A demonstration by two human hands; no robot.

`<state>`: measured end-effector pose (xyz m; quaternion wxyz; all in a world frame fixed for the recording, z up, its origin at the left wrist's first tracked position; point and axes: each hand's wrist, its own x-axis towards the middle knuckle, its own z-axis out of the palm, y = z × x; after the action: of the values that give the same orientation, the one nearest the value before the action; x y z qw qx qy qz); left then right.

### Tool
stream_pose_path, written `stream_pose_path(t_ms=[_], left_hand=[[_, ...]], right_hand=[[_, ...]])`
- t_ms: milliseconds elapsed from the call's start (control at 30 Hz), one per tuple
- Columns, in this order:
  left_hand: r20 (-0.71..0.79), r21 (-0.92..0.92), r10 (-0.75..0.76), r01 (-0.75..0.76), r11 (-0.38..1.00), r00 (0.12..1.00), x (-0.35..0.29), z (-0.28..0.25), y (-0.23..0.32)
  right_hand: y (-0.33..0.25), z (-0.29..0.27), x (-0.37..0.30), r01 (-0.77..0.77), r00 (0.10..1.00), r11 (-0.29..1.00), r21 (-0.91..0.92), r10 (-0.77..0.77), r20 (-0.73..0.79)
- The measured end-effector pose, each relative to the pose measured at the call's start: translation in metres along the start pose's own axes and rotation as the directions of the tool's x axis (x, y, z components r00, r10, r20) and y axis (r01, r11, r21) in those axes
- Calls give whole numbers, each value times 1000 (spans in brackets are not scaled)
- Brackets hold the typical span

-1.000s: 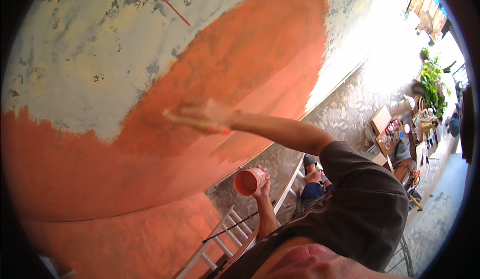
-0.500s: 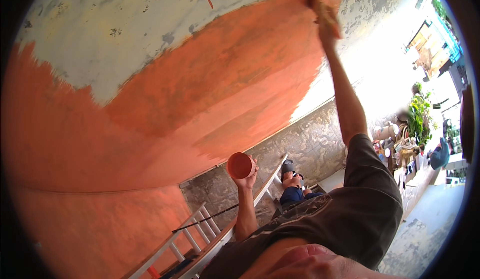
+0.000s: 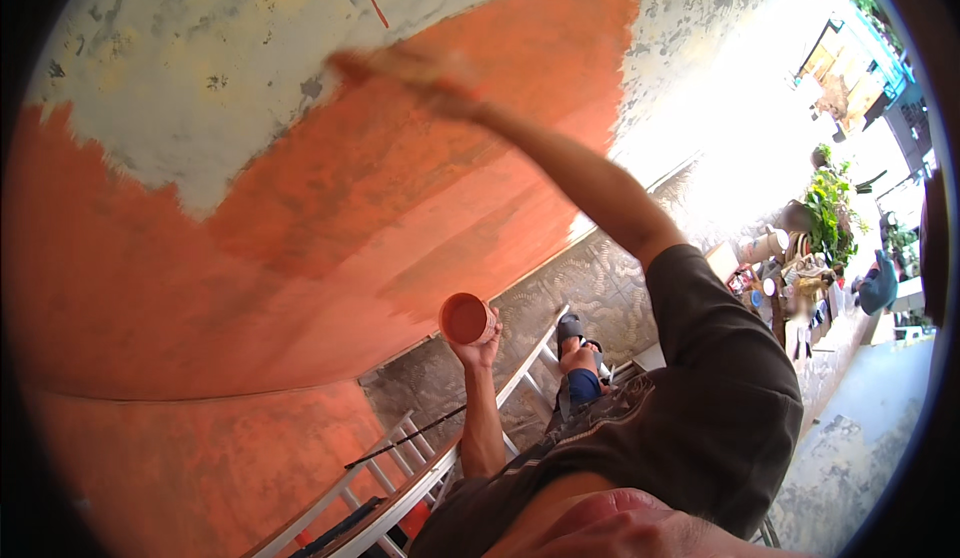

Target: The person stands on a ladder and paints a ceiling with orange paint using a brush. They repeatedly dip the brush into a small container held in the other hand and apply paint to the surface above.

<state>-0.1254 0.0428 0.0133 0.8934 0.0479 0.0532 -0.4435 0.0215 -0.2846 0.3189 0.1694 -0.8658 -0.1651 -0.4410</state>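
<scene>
My left hand (image 3: 482, 350) is wrapped round a round cup (image 3: 466, 320) of orange-brown paint, held upright low in front of the wall. Motion smears my right hand (image 3: 440, 86), stretched up to the wall with a paintbrush (image 3: 354, 66) in its grip. The brush's bristles are at the upper edge of the orange coat (image 3: 420, 178), touching or very near it. Above that edge the bare wall (image 3: 210, 48) is patchy grey and yellowish, with one red-orange drip line.
An aluminium ladder (image 3: 400, 463) stands beneath me, and my sandalled foot (image 3: 570, 328) shows near its rails. Patterned floor tiles (image 3: 600, 278) run along the wall's foot. To the right are a leafy plant (image 3: 830, 213), a whitish bucket (image 3: 765, 246) and assorted clutter.
My right hand has swept the brush leftward and down from the coat's upper right corner. My left hand with the cup has shifted slightly left and up in view.
</scene>
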Motion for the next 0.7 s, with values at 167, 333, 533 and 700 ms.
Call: stream_pose_path(t_ms=[167,333,533,700], left_hand=[[43,39,-63,61,997,997,12,-3,-20],[-102,89,-62,71,993,993,12,1,-32],[-3,88,-144,144,986,990,18,-14,-33],[-65,137,-109,117,984,992,12,7,-27]], right_hand=[[195,-160,-127,-526,796,851,4,494,-351],[134,-223,-90,-545,459,783,300,578,-675],[53,-78,-34,-408,885,824,-393,251,-391],[-82,45,40,-95,983,987,127,113,-144]])
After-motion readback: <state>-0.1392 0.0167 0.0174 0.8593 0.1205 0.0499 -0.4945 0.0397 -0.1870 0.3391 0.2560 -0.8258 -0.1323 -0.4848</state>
